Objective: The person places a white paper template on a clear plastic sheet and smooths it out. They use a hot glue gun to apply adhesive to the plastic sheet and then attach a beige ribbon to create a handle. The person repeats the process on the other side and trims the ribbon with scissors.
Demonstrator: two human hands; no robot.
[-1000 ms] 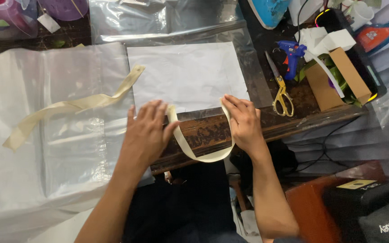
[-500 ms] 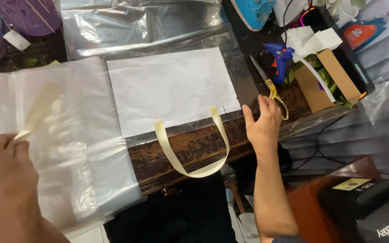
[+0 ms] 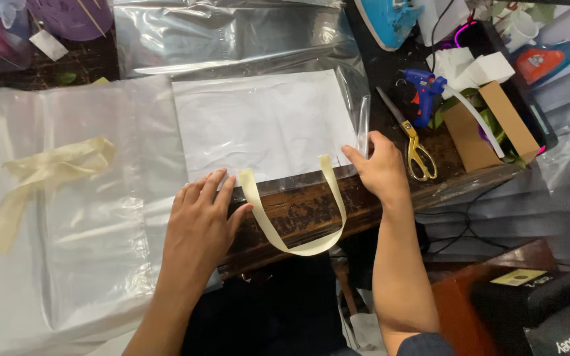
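Note:
A clear plastic bag [image 3: 265, 125] with a white sheet inside lies flat on the dark wooden table [image 3: 298, 211]. Its cream ribbon handle [image 3: 291, 227] loops over the table's front edge. My left hand [image 3: 199, 221] rests flat, fingers spread, beside the left end of the handle at the bag's lower left corner. My right hand [image 3: 380, 165] pinches the bag's lower right corner, just right of the handle's other end. A loose cream ribbon [image 3: 47, 175] lies crumpled on the plastic sheeting to the left.
Yellow-handled scissors [image 3: 413, 148] and a blue glue gun [image 3: 423, 92] lie right of the bag. A brown cardboard box [image 3: 489, 125] stands further right. Clear plastic sheets [image 3: 67, 264] cover the left. A blue iron [image 3: 390, 16] sits at the top.
My left hand dropped the loose ribbon on the left sheeting and came back to the bag's lower left corner. My right hand moved from near the scissors onto the bag's right corner.

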